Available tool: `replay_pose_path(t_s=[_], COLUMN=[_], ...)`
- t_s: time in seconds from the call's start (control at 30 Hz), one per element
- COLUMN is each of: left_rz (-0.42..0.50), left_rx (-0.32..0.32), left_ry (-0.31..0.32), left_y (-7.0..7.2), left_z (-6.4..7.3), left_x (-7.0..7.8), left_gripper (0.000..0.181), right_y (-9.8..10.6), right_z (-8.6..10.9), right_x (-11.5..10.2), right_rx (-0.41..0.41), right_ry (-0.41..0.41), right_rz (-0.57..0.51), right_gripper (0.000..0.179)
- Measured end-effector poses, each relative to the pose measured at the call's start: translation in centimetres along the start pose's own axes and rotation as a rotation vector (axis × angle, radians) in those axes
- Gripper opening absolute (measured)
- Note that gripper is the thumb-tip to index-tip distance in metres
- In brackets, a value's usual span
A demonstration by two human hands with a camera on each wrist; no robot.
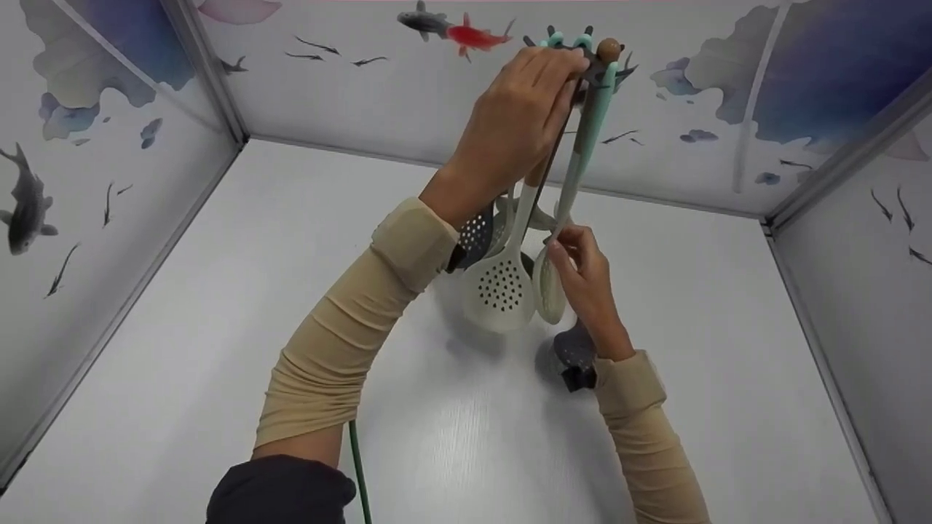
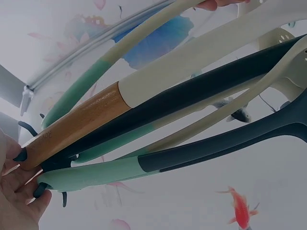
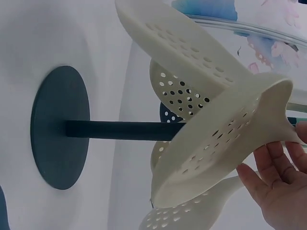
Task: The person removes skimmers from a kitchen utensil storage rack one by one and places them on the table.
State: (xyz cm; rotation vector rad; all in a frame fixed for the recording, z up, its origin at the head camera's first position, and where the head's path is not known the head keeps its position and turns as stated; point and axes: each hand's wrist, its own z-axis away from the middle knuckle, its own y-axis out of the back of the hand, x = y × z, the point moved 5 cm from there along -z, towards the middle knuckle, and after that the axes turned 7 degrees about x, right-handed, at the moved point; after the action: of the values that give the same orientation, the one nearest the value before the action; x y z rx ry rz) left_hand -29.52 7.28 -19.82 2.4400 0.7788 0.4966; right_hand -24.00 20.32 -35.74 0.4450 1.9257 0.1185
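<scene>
My left hand [image 1: 513, 120] grips the top of a dark utensil stand, its fingertips around the hooks, as the left wrist view shows. Kitchen utensils hang around the pole [image 3: 124, 130], which rises from a round base [image 3: 60, 158]. Lower down, my right hand [image 1: 590, 284] pinches the neck of a cream slotted spoon [image 3: 206, 153] with a mint-green handle [image 1: 593, 124]. Beside that spoon hangs a pale perforated skimmer [image 1: 502, 291], with a dark perforated skimmer [image 1: 477, 236] behind. A handle with a wooden end [image 2: 81, 124] sits close to my left fingers.
The stand is on a white tabletop [image 1: 306, 218], enclosed by panels [image 1: 328, 94] printed with fish and flowers. A dark grey speckled object [image 1: 574, 346] lies beside my right wrist. A green cord [image 1: 359, 473] runs near my left elbow.
</scene>
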Motion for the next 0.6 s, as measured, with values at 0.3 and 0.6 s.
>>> replay_pose_path(t_s=[0.3, 0.6], left_rz=[0.012, 0.022], left_rx=[-0.004, 0.011], left_ry=[0.001, -0.004], left_y=[-0.03, 0.07], left_z=[-0.14, -0.04], left_x=[-0.03, -0.09], left_gripper=[0.039, 0.039], right_y=[0.52, 0.79], right_z=[0.38, 0.72], right_x=[-0.31, -0.81], right_rx=[0.021, 0.062], right_ry=[0.077, 0.099], right_rz=[0.046, 0.077], right_gripper=[0.025, 0.023])
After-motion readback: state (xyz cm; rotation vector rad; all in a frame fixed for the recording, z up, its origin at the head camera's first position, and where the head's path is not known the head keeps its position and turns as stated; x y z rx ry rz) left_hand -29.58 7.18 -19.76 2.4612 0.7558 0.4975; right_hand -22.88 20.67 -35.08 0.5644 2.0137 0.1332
